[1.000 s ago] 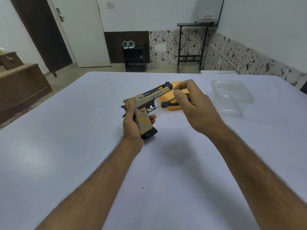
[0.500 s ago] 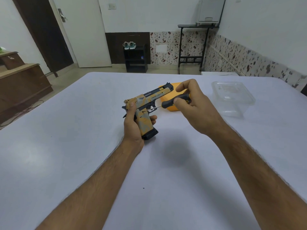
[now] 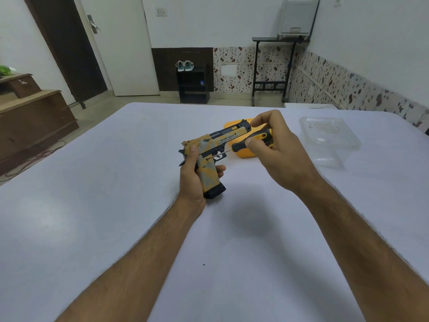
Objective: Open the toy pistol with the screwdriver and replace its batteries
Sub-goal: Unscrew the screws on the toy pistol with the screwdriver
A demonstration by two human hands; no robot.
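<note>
Status: early, still on the unscrew step. Left hand [image 3: 193, 180] wraps the grip of the toy pistol [image 3: 210, 156], held just above the counter [image 3: 92, 205], muzzle pointing to abt 1-2 o'clock, mag base down near the surface. Right hand [image 3: 276, 149] pinches the screwdriver [image 3: 246, 145] handle betw thumb and fingertips, a twisting grip; shaft runs toward 8 o'clock and the tip sits on the frame side just above the grip, by the trigger guard (can't see the screw head itself, too small).

Done so far, judging by what shows: tool picked up, tip seated. Pistol body looks fully closed, no cover off, no loose screw visible on the counter.

Left: back the screw out, lift the cover, swap batts, close up, re-screw. No batteries visible anywhere, old or new.

Other stuff: orange item [image 3: 243, 152] at 12-1 o'clock just behind the pistol, partly hidden, can't ID it. Clear plastic container [image 3: 329, 140] at 2 o'clock, right of the right hand, prob a spot for the screw.
</note>
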